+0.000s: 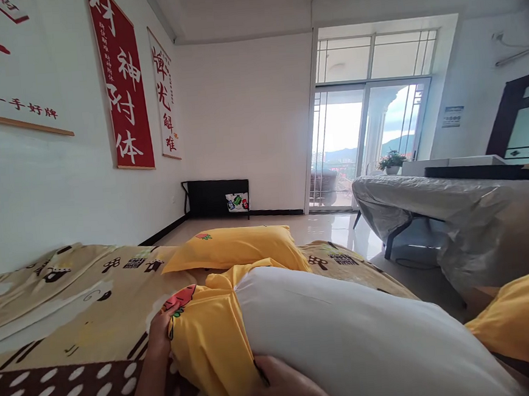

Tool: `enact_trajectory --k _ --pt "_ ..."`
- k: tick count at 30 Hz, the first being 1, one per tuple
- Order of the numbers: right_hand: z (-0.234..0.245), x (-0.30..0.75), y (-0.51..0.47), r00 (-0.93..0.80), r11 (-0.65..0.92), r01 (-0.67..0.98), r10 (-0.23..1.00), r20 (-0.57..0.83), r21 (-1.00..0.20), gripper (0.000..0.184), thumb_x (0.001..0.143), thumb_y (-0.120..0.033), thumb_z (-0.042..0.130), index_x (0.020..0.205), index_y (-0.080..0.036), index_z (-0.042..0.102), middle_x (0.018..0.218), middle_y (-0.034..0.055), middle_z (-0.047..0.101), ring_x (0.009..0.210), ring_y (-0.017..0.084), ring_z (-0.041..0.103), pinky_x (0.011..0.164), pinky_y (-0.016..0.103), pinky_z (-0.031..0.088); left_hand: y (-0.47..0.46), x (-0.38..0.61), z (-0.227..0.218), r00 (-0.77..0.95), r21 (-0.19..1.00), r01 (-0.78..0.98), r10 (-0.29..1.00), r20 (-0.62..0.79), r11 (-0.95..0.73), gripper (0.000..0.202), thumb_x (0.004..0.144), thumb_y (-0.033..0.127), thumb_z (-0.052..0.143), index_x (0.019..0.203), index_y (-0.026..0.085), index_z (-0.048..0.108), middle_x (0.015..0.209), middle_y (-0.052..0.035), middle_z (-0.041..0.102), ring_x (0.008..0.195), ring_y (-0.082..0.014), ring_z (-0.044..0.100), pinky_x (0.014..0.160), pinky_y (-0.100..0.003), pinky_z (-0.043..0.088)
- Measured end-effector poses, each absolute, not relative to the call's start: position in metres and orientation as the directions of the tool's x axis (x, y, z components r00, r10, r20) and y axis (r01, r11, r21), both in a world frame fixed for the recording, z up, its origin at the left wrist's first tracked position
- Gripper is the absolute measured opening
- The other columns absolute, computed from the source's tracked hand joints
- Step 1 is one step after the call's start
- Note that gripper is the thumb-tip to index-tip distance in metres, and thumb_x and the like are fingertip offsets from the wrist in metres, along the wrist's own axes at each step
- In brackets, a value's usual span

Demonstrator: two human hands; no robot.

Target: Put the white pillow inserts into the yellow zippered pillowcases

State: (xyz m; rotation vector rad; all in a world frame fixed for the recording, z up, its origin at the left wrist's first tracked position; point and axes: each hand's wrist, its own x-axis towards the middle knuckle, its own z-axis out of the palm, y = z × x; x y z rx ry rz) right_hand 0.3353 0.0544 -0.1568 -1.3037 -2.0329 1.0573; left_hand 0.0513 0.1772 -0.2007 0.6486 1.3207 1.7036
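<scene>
A white pillow (pixel 348 332) lies across the bed in front of me, its left end inside a bunched yellow pillowcase (pixel 207 343) with a strawberry print. My left hand (pixel 158 334) grips the pillowcase's left edge, fingers curled into the cloth. My right hand (pixel 283 385) is at the bottom of the view, pressed against the pillow where the pillowcase's edge meets it; its fingers are hidden. A second pillow in a yellow case (pixel 236 249) lies further along the bed.
The bed has a tan and brown patterned cover (pixel 72 311) and stands against the left wall with red and white banners (pixel 122 81). A plastic-covered table (pixel 430 203) stands to the right, another yellow cushion (pixel 525 315) at the right edge, glass balcony doors (pixel 361 141) beyond.
</scene>
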Motion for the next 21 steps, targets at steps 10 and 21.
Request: enact_trajectory --k 10,21 --pt "-0.157 0.401 0.107 -0.228 0.044 -0.071 0.972 0.059 -0.996 0.028 0.064 -0.039 0.071 0.08 -0.016 0.067 0.075 0.0019 0.069 0.071 0.017 0.061 0.064 0.025 0.047 0.175 0.053 -0.217 -0.366 0.98 -0.187 0.931 -0.011 -0.062 0.039 0.046 0.037 0.075 0.076 0.015 0.064 0.072 -0.005 0.07 0.067 -0.0219 0.065 0.061 -0.029 0.05" --pt "-0.139 0.379 0.122 -0.454 -0.254 0.048 0.856 -0.248 -0.966 0.029 0.057 -0.031 0.08 0.08 -0.017 0.069 0.081 0.0022 0.07 0.075 0.016 0.063 0.069 0.025 0.048 0.174 0.019 -0.22 -0.166 0.987 0.146 0.985 -0.04 0.065 0.033 0.049 0.044 0.074 0.063 0.015 0.064 0.066 -0.0049 0.069 0.076 -0.0273 0.065 0.063 -0.029 0.048"
